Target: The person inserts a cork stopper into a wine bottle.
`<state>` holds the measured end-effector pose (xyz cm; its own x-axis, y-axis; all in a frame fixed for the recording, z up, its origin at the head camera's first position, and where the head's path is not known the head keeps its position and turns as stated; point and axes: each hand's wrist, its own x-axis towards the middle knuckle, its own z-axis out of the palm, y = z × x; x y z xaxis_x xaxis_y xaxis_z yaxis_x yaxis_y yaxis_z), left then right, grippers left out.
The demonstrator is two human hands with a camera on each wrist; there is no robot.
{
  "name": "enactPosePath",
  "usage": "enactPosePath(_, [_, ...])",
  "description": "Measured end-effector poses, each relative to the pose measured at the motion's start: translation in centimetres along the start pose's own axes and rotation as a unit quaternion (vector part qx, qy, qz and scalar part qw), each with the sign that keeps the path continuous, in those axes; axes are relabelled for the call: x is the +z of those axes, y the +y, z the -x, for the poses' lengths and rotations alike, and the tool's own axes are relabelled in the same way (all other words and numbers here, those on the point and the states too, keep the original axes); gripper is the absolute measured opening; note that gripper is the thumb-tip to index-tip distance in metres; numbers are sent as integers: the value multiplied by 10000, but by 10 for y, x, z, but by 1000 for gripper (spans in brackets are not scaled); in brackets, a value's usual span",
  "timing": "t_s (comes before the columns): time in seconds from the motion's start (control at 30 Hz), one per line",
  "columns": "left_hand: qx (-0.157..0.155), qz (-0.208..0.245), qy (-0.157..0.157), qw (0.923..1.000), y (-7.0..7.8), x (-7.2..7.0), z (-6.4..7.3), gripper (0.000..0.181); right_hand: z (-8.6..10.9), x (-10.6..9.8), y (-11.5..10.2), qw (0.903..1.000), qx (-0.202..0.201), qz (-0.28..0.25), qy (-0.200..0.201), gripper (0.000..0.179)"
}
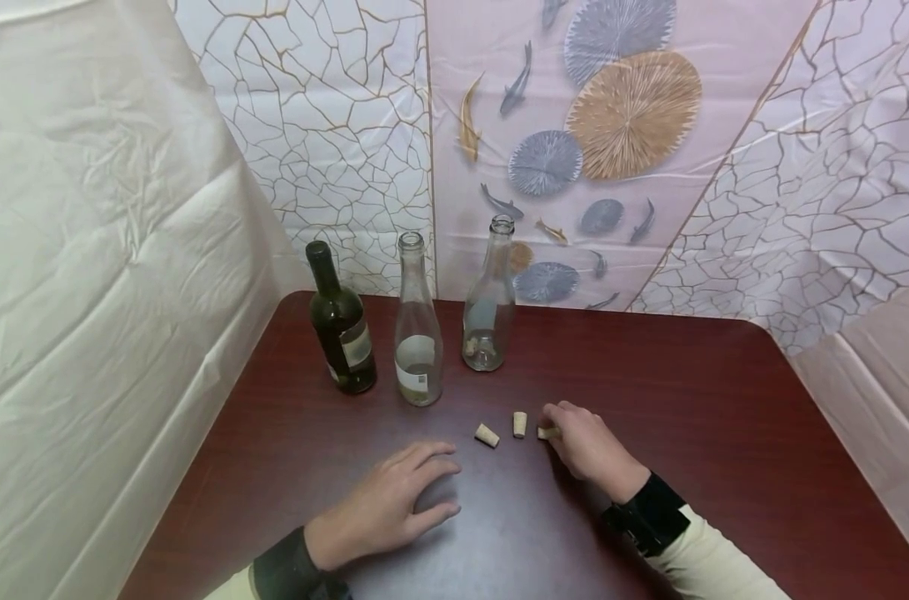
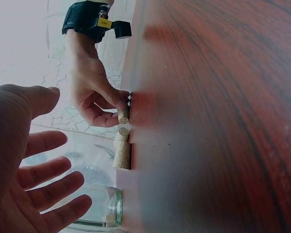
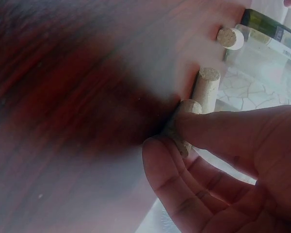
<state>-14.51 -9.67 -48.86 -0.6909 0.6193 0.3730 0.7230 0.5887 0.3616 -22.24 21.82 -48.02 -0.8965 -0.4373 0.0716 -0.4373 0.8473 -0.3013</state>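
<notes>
Thumb and fingers of my right hand pinch a cork low at the tabletop, right of two others. In the right wrist view, the thumb covers part of that cork. Just left of it a second cork lies on the table, and a third cork lies at a slant. My left hand is held over the table to the left of the corks, fingers spread and holding nothing. Its palm and loosely extended fingers show in the left wrist view.
Behind the corks stand a dark green bottle, a clear labelled bottle and another clear bottle with small pieces inside. The reddish-brown table ends at a patterned cloth behind. Pale cloth hangs along the left side.
</notes>
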Motion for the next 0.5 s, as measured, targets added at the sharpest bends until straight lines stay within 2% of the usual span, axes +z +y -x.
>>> enactPosePath(0.17, [82, 98, 68, 9999, 3, 1, -6, 41, 5, -1, 2, 10000, 6, -11, 87, 14])
enactPosePath(0.27, [78, 182, 139, 9997, 5, 2, -12, 39, 7, -3, 2, 9996, -78, -52, 277, 13])
enactPosePath(0.4, [7, 296, 200, 9994, 6, 3, -26, 40, 8, -10, -3, 9975, -278, -167, 635, 16])
enactPosePath(0.5, [-103, 669, 156, 9976, 6, 6, -39, 40, 13, -15, -10, 9959, -327, -258, 803, 20])
